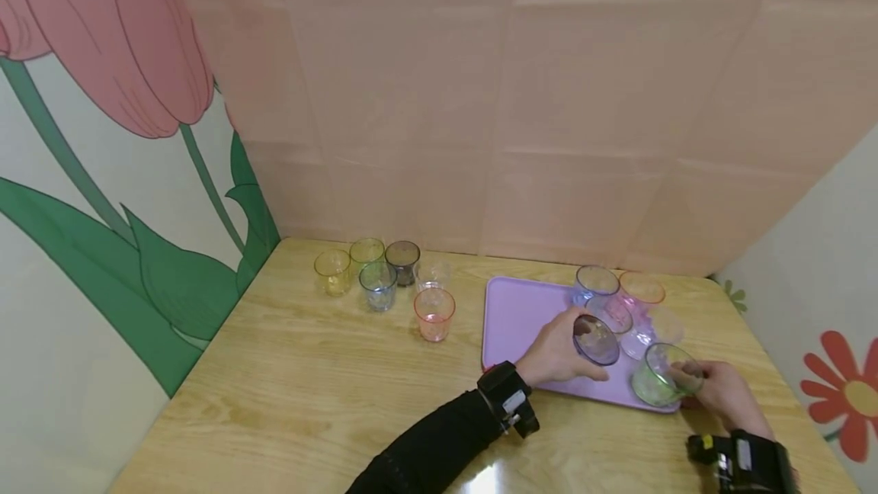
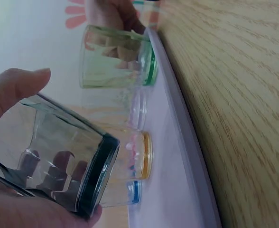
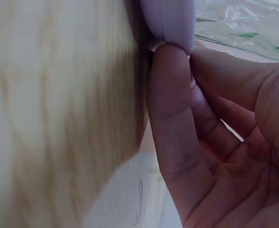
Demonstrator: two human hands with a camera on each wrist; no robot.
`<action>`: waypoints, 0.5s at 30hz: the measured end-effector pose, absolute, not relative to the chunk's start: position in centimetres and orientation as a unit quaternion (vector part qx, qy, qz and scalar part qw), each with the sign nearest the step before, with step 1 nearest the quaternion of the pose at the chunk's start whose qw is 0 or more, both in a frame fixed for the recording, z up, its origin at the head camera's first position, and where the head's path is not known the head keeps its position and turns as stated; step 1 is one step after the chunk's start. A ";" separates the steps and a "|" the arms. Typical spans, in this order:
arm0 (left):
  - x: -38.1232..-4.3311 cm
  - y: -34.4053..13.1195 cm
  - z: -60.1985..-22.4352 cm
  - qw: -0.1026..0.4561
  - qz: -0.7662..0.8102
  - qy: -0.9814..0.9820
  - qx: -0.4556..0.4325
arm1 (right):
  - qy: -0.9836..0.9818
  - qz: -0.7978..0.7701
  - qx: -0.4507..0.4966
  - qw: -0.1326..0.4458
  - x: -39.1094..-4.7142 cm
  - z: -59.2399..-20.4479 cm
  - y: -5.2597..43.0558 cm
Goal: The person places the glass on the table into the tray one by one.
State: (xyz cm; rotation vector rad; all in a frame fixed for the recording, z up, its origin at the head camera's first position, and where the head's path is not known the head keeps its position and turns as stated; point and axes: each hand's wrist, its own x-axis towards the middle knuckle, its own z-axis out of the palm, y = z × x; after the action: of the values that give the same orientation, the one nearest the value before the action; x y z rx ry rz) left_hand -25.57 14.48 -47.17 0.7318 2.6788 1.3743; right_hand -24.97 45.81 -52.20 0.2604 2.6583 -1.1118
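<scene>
My left hand point(image 1: 557, 351) grips a dark grey glass point(image 1: 597, 341) and holds it tilted above the purple tray point(image 1: 524, 326). In the left wrist view its thumb and fingers wrap round the glass point(image 2: 99, 173), which has nothing visible inside. My right hand point(image 1: 730, 396) is at the tray's near right corner. The right wrist view shows its thumb and a finger pinching the tray rim point(image 3: 170, 23). A green glass point(image 2: 113, 59) stands upright on that corner, in front of the right hand. Behind it are a blue glass point(image 1: 583, 297), an orange-rimmed glass point(image 1: 642, 288) and several others, partly overlapping.
On the wooden table point(image 1: 309, 387), left of the tray, stand a yellow glass point(image 1: 334, 280), a dark glass point(image 1: 405, 269), a red-rimmed glass point(image 1: 434, 319) and several more. A pinkish covered wall point(image 1: 411, 97) rises behind the table.
</scene>
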 end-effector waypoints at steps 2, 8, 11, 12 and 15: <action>-25.4 14.7 -47.1 0.028 0.445 0.866 0.225 | 0.910 -0.383 0.093 0.125 -24.9 -52.2 45.8; -25.1 15.1 -47.1 0.018 0.425 0.873 0.237 | 0.910 -0.383 0.099 0.126 -24.8 -52.0 45.5; -25.1 15.3 -47.1 -0.003 0.399 0.884 0.243 | 0.910 -0.384 0.097 0.125 -24.9 -51.9 45.5; -25.1 15.3 -47.1 -0.005 0.395 0.887 0.240 | 0.909 -0.386 0.097 0.124 -24.9 -52.0 45.5; -25.0 15.5 -47.1 0.002 0.401 0.889 0.222 | 0.911 -0.385 0.090 0.119 -24.9 -52.0 45.5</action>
State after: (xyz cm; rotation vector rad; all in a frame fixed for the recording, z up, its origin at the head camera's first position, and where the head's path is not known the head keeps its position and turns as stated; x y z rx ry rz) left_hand -24.99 15.50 -47.10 0.6959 2.7882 1.2582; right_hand -24.89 45.52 -52.03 0.2639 2.6629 -1.1250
